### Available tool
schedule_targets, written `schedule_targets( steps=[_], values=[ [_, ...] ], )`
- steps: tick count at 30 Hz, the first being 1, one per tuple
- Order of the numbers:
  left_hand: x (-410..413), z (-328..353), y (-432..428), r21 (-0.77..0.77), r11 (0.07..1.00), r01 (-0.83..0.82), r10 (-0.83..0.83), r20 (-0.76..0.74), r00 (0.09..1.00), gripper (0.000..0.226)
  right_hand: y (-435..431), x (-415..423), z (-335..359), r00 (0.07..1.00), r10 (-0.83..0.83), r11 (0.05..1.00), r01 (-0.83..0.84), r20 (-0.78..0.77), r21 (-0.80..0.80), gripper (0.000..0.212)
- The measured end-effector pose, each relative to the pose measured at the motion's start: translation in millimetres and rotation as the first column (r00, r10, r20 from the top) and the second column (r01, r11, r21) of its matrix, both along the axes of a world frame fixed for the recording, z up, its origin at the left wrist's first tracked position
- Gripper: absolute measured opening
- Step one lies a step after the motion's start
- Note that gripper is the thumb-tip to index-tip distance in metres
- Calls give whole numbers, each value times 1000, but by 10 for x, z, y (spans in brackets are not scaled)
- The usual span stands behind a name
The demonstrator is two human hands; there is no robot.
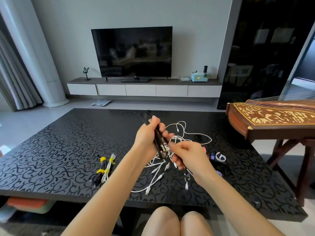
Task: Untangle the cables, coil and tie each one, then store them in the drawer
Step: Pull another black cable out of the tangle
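Over the scroll-patterned black table (51,150), both hands (148,133) clench a looped black cable (157,140).

1. Two hands: the left hand (148,133) and the right hand (189,156).
2. One long black cable (157,138), gripped by both hands.
3. Two tied cable bundles: one dark bundle (100,169) and one white bundle (108,167).
4. Four yellow ties (103,159), two on each bundle.
5. One messy pile of white cables (177,143); they are too tangled to count.
6. One black table (51,150).
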State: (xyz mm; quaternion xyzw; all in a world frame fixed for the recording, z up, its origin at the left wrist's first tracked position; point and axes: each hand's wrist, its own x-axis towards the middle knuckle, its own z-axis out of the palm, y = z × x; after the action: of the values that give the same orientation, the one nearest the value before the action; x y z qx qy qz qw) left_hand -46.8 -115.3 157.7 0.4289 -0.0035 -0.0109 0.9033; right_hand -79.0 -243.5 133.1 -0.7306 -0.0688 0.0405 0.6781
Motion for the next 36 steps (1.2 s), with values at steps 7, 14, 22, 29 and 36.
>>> schedule_targets(
  steps=[7, 14, 22, 29, 36],
  values=[
    [151, 188, 358, 199, 958, -205, 190, 91, 978, 40, -323, -20, -132, 945, 324, 922, -324, -37, -214, 27],
    [163, 48, 277, 874, 420, -246, 95, 227, 969, 30, -324, -1, 15, 764, 520, 469, 116, 381, -875, 28],
    [1, -57, 91, 500, 710, 495, -458, -207, 865, 78, -312, 68, 421, 706, 481, 713, 29, 519, -700, 17],
    [-126, -151, -12, 650, 568, 505, -553, -152, 819, 70, -341, 112, 475, 830, 393, 805, -102, 397, -584, 40],
    [-207, -188, -26, 886, 297, 356, -403, -222, 888, 58, -534, 227, 535, 845, 523, 725, -374, 109, -578, 28]
  ],
)
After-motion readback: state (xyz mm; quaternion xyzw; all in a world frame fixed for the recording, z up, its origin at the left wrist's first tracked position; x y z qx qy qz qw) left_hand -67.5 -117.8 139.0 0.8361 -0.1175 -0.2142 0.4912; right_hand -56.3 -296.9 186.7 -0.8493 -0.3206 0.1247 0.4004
